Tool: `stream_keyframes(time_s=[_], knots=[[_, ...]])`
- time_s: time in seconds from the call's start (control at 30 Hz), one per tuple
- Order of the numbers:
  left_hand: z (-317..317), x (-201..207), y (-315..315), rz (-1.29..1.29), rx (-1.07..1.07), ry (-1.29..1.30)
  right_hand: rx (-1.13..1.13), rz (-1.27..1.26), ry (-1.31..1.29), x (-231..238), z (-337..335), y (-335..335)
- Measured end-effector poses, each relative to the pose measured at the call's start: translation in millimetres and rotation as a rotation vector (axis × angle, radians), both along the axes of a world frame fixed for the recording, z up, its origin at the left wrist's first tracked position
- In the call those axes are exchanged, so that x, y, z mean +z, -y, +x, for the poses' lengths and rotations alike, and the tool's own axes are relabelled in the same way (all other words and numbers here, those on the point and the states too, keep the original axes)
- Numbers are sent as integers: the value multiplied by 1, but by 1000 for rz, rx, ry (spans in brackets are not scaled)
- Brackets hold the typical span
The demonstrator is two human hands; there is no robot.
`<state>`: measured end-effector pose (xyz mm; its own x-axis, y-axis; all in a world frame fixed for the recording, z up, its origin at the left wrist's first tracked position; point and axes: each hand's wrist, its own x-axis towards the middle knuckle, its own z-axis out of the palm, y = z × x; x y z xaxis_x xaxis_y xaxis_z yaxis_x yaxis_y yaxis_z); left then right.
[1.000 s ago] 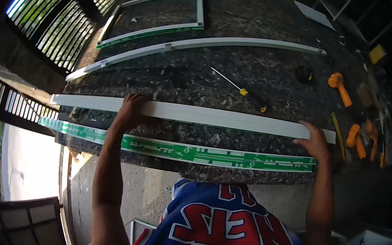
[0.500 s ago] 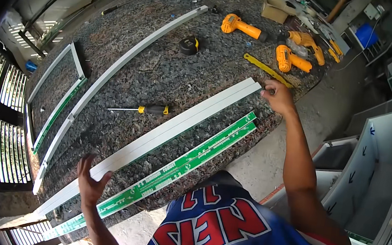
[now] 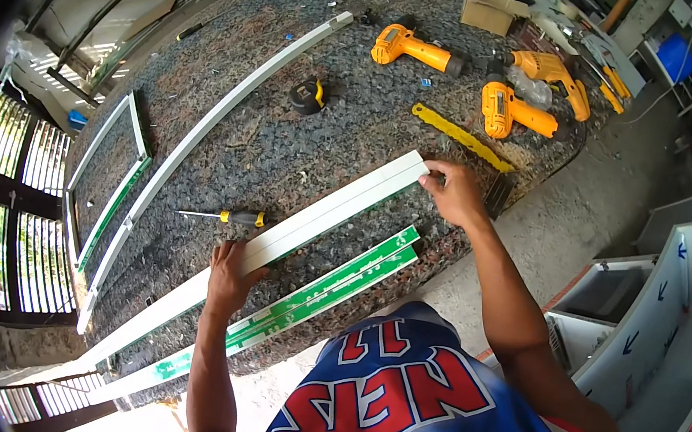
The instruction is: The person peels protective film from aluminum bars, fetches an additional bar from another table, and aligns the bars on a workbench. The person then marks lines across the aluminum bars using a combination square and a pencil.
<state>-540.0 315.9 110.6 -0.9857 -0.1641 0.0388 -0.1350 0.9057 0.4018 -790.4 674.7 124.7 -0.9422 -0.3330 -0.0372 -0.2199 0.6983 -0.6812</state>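
Both hands (image 3: 231, 275) grip white profile (image 3: 319, 221) beside screwdriver (image 3: 229, 217).

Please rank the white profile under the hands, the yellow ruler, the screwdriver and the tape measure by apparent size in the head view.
1. White profile, by far the longest.
2. Yellow ruler.
3. Screwdriver, somewhat shorter than the ruler, though fisheye bending makes this pair unsure.
4. Tape measure, the smallest.

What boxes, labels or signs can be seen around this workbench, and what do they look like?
Cardboard box: far edge of the bench, brown, open-topped.
Green film strip: on the long profile at the near edge, green with white markings.
Arrow marks: on the white panels at right, small and dark blue.
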Motion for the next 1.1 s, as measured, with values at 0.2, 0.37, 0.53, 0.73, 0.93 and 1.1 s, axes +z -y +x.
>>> stream_keyframes(time_s=[0.2, 0.37, 0.53, 0.73, 0.93, 1.1], knots=[[-3, 7, -8, -25, 97, 27, 72, -56, 63, 5, -11, -3], [-7, 10, -16, -12, 173, 36, 143, -73, -21, -7, -16, -7], [-2, -3, -17, -68, 206, -23, 216, -41, -94, -9, -20, -10], [-9, -11, -18, -127, 221, -46, 258, -41, -165, -8, -24, -15], [0, -13, -15, -113, 249, -63, 129, 16, -37, 36, -54, -57], [-6, -11, -15, -159, 267, -38, 118, 415, -95, 30, -76, -115]])
